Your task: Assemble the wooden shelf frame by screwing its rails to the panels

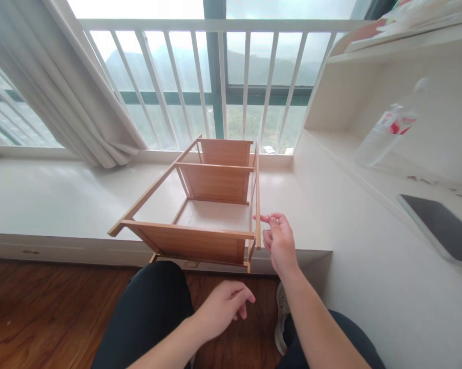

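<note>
Right hand (279,243) pinches a small pin-like part just beside the wooden rack (200,205) frame on the counter (62,195); left hand (223,305) hangs loosely curled, grip empty.

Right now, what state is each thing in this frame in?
Wooden rack: lying tipped over on the sill ledge, its near end overhanging the edge.
Right hand: raised beside the rack's right rail, fingertips pinched together; whether something small is between them cannot be told.
Left hand: loosely curled above the knee, holding nothing.
Plastic bottle: leaning on the shelf.
Tablet: flat, screen dark.
Curtain: drawn aside.
</note>
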Tool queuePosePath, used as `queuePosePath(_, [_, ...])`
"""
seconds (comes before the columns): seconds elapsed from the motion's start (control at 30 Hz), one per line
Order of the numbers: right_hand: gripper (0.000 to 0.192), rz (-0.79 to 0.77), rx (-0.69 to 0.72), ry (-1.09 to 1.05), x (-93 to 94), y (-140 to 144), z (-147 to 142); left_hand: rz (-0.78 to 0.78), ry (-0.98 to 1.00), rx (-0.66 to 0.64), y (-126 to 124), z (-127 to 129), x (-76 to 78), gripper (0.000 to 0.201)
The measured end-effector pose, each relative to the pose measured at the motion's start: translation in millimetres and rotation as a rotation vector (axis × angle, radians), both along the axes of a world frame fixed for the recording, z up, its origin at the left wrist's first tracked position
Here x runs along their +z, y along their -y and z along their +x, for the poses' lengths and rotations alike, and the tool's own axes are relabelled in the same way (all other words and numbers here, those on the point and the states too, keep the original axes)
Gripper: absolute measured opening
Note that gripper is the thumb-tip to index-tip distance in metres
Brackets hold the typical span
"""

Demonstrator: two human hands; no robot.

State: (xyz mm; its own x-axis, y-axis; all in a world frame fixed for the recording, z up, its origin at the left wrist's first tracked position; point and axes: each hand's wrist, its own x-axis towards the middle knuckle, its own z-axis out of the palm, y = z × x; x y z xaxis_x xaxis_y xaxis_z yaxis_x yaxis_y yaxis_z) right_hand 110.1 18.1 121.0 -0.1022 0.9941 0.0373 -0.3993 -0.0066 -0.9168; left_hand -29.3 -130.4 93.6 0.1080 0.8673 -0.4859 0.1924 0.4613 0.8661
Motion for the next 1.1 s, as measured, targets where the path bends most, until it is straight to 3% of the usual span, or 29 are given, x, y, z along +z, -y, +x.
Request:
queuePosePath(0.03, [0.042, 0.0, 0.02, 0.006, -1.5, 1, -2, 0.108, -0.014, -0.04, 9, -4, 29.1, 0.044])
queuePosePath(0.1, [0.039, 0.015, 0.052, 0.023, -1.4, 4, -5, 0.705, -0.24, -0.219, 15, -9, 87.6, 0.03])
queuePosePath(0.17, [0.036, 0.046, 0.054, 0.058, 0.8, 7, -9, 1.127, -0.466, -0.163, 2, -13, 132.6, 0.013])
queuePosePath(0.23, [0.034, 0.088, 0.032, 0.108, 2.1, 10, -12, 1.141, -0.735, -0.11, -26, -16, 154.2, 0.024])
queuePosePath(0.33, [0.033, 0.148, -0.003, 0.183, -0.4, 11, -14, 0.936, -0.889, -0.277, -70, -21, 148.6, 0.052])
queuePosePath(0.43, [0.033, 0.167, -0.006, 0.202, -5.9, 9, -14, 0.791, -0.92, -0.379, -91, -24, 128.2, 0.054])
queuePosePath(0.53, [0.032, 0.182, -0.013, 0.207, -9.1, 6, -13, 0.815, -0.957, -0.355, -92, -25, 117.7, 0.053])
queuePosePath(0.7, [0.029, 0.271, -0.057, 0.297, -8.0, 3, -6, 0.821, -0.955, -0.326, -88, -23, 118.0, 0.049])
queuePosePath(0.97, [0.016, 0.598, -0.073, 0.468, -7.7, 6, 29, 0.869, -0.888, -0.28, -97, -19, 114.1, 0.045])
queuePosePath(1.1, [0.016, 0.671, -0.071, 0.508, -10.0, 6, 37, 0.865, -0.845, -0.272, -100, -17, 116.2, 0.044])
